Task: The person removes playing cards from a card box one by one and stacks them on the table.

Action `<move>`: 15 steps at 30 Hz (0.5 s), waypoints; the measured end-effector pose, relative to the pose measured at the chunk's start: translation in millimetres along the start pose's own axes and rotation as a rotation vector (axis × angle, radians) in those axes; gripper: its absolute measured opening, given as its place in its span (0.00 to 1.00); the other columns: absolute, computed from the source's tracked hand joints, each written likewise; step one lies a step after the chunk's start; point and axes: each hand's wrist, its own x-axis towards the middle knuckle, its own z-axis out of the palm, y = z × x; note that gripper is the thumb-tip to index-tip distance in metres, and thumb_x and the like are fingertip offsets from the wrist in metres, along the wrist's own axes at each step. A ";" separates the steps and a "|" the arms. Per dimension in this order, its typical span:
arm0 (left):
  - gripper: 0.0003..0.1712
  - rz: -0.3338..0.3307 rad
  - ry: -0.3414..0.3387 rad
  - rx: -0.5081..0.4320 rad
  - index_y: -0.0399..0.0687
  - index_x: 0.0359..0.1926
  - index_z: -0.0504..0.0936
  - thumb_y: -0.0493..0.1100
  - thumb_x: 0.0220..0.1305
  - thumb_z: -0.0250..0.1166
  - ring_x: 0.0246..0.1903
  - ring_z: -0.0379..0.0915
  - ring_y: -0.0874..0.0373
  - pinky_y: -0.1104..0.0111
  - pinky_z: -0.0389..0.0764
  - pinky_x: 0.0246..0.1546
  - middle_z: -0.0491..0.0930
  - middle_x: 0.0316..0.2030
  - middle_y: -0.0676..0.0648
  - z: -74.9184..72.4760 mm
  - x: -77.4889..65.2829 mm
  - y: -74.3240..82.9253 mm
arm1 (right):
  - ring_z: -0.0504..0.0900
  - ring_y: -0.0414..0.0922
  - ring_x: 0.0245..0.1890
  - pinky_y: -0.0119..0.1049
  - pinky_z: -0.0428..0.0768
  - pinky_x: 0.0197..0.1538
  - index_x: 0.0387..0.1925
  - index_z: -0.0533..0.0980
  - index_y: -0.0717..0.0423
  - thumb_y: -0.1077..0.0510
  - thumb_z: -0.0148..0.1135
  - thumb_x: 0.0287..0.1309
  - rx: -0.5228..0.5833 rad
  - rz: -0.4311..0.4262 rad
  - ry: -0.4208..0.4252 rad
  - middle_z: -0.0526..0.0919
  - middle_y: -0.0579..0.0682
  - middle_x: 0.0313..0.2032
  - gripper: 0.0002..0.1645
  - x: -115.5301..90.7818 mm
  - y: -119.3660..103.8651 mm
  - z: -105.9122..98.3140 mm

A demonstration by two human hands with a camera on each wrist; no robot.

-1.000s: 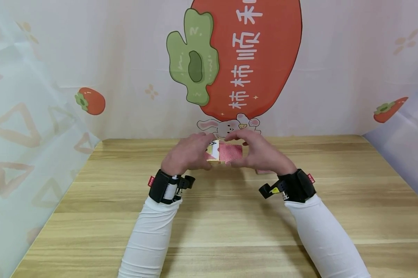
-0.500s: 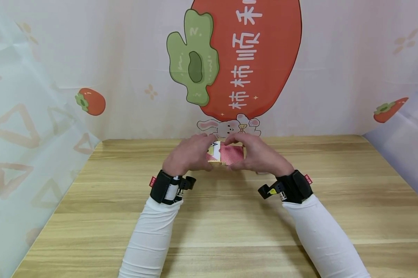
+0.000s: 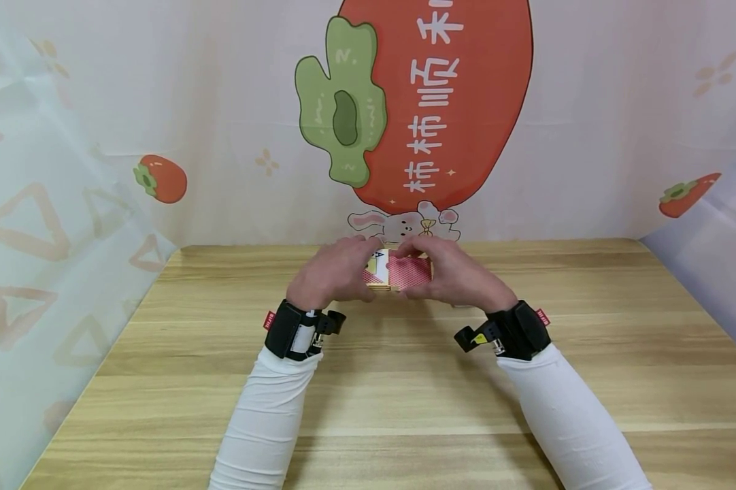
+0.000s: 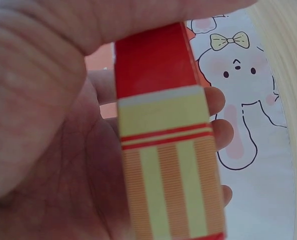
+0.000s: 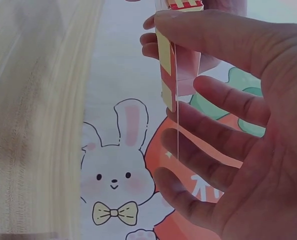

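My left hand point(image 3: 331, 273) grips a card box with a striped side point(image 4: 171, 185); the thumb lies across its upper part and fingertips point(image 4: 223, 134) show beyond its far edge. In the head view a white panel marked A point(image 3: 379, 264) shows between the hands. To its right is a red-patterned playing card point(image 3: 411, 272), pinched by my right hand point(image 3: 466, 275) between thumb and fingers. Edge-on in the right wrist view, the card appears as a thin pale line point(image 5: 178, 135) beside the box's red and cream end point(image 5: 166, 75). How far card and box overlap is hidden.
A wooden table point(image 3: 368, 408) lies under both forearms. Just below the right hand, the edge of a flat thing point(image 3: 462, 306) on the table peeks out, mostly hidden. A printed cloth backdrop point(image 3: 233, 197) with a rabbit and red fruit hangs behind the table's far edge.
My right hand has shifted slightly left, covering more of the flat thing on the table. The box and card have moved a little to the right. Over the last half second, hardly anything moves.
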 end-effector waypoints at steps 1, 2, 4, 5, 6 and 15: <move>0.45 0.000 0.000 -0.003 0.47 0.65 0.71 0.46 0.46 0.83 0.46 0.75 0.51 0.58 0.80 0.45 0.80 0.48 0.46 -0.1 0.0 -0.2 | 0.76 0.48 0.53 0.43 0.82 0.50 0.56 0.77 0.53 0.58 0.82 0.47 0.000 -0.002 -0.001 0.79 0.48 0.54 0.33 -0.2 0.2 -0.2; 0.45 -0.001 -0.002 -0.006 0.47 0.65 0.71 0.46 0.47 0.83 0.45 0.75 0.51 0.58 0.79 0.45 0.80 0.48 0.46 -0.3 0.0 -0.5 | 0.76 0.48 0.53 0.43 0.82 0.50 0.55 0.77 0.53 0.58 0.82 0.47 -0.001 -0.003 -0.002 0.79 0.48 0.53 0.33 -0.4 0.6 -0.4; 0.46 -0.005 -0.002 -0.013 0.47 0.66 0.71 0.46 0.46 0.83 0.45 0.74 0.51 0.58 0.79 0.45 0.80 0.47 0.46 -0.8 -0.2 -1.2 | 0.76 0.48 0.52 0.43 0.82 0.49 0.55 0.77 0.53 0.58 0.82 0.47 -0.001 -0.005 -0.004 0.79 0.48 0.53 0.33 -1.0 1.1 -1.0; 0.46 -0.007 -0.003 -0.017 0.47 0.67 0.71 0.45 0.46 0.83 0.45 0.74 0.51 0.58 0.79 0.45 0.80 0.47 0.46 -1.1 -0.4 -1.7 | 0.76 0.48 0.52 0.43 0.82 0.49 0.55 0.76 0.53 0.58 0.82 0.47 -0.002 -0.007 -0.005 0.79 0.49 0.53 0.33 -1.3 1.4 -1.2; 0.47 -0.009 -0.005 -0.021 0.48 0.67 0.71 0.45 0.46 0.83 0.45 0.74 0.51 0.58 0.78 0.45 0.80 0.47 0.47 -1.4 -0.5 -2.2 | 0.76 0.48 0.52 0.43 0.82 0.49 0.55 0.76 0.53 0.58 0.82 0.47 -0.003 -0.007 -0.005 0.79 0.49 0.53 0.33 -1.6 1.7 -1.4; 0.48 -0.017 -0.007 -0.046 0.47 0.68 0.71 0.45 0.46 0.83 0.45 0.74 0.51 0.59 0.78 0.45 0.80 0.47 0.46 -2.8 -2.1 -6.5 | 0.77 0.49 0.51 0.43 0.82 0.50 0.55 0.75 0.54 0.61 0.81 0.47 -0.012 -0.015 -0.009 0.79 0.49 0.52 0.33 -2.0 2.8 -2.6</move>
